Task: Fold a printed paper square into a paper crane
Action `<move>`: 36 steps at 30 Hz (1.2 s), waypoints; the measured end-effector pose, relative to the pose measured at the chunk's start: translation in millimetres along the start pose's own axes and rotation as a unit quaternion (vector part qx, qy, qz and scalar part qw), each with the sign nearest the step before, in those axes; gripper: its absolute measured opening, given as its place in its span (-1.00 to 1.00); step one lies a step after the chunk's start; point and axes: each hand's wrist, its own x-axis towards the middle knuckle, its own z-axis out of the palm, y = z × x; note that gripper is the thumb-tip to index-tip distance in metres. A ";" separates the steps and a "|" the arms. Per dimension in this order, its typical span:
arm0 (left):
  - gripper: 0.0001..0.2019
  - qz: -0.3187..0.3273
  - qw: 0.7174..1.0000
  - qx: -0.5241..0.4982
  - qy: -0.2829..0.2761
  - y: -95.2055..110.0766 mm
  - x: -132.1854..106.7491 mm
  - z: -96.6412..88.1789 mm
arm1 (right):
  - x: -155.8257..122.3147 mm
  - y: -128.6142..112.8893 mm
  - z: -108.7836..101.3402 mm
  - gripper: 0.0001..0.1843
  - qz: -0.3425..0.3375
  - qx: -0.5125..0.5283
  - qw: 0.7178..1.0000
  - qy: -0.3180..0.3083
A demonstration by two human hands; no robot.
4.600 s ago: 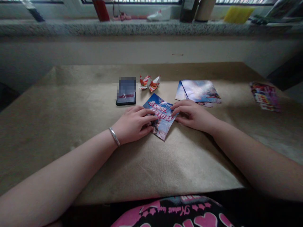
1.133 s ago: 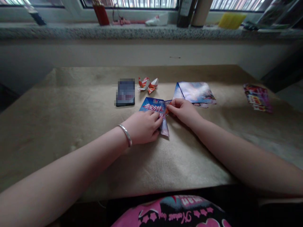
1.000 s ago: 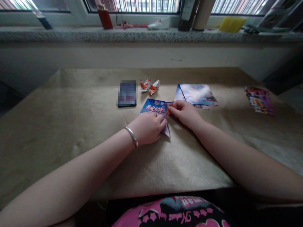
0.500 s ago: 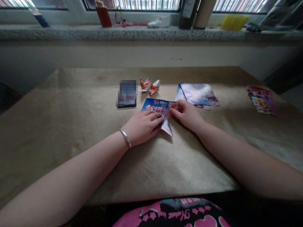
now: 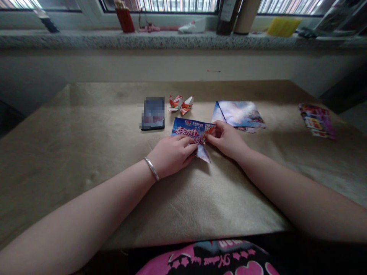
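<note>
A folded printed paper sheet [image 5: 187, 128], blue with red and white lettering and a QR code, lies on the table in front of me. My left hand [image 5: 175, 152], a silver bangle on its wrist, rests over the sheet's lower left part with fingers stretched out and pressing down. At the sheet's right edge, my right hand [image 5: 225, 136] pinches a corner with an orange patch between thumb and fingers. A pale folded point sticks out below, between the hands. The paper under my left palm is hidden.
Beyond the sheet sit a phone-like dark device [image 5: 154, 113], partly blurred, and an orange-and-white folded paper piece [image 5: 181, 105]. More printed sheets [image 5: 241, 114] lie behind my right hand; colourful papers [image 5: 317, 121] are at far right. Bottles and small items line the stone windowsill [image 5: 166, 40].
The sheet's right edge and its lower point have shifted slightly up and to the right. Both hands stay in nearly the same place.
</note>
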 end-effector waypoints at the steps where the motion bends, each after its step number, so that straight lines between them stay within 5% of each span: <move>1: -0.74 0.003 1.000 0.009 -0.002 -0.1 0.1 -0.8 | 0.2 1.4 -0.1 -0.83 -0.002 0.003 1.000 0.001; 10: -0.90 -0.039 0.999 0.022 0.007 1.6 0.0 -1.1 | -0.5 8.7 -1.5 -0.73 -0.021 0.028 0.999 -0.034; 17: -0.41 -0.053 0.987 -0.037 0.148 -4.8 -0.6 10.6 | -2.1 6.8 -0.8 -0.76 -0.058 0.001 0.997 -0.050; 22: -0.28 -0.041 0.978 -0.021 0.202 -10.4 -0.9 14.5 | -8.5 -1.6 -3.2 -0.88 -0.207 -0.079 0.974 -0.037; 28: -0.42 -0.064 0.975 -0.024 0.213 -7.9 -1.9 7.9 | -14.5 -7.7 -5.9 -0.83 -0.339 -0.103 0.935 -0.012; 36: -0.89 -0.081 0.959 -0.072 0.261 -11.3 1.3 9.4 | -16.8 -12.5 -4.7 -0.81 -0.366 -0.096 0.926 -0.001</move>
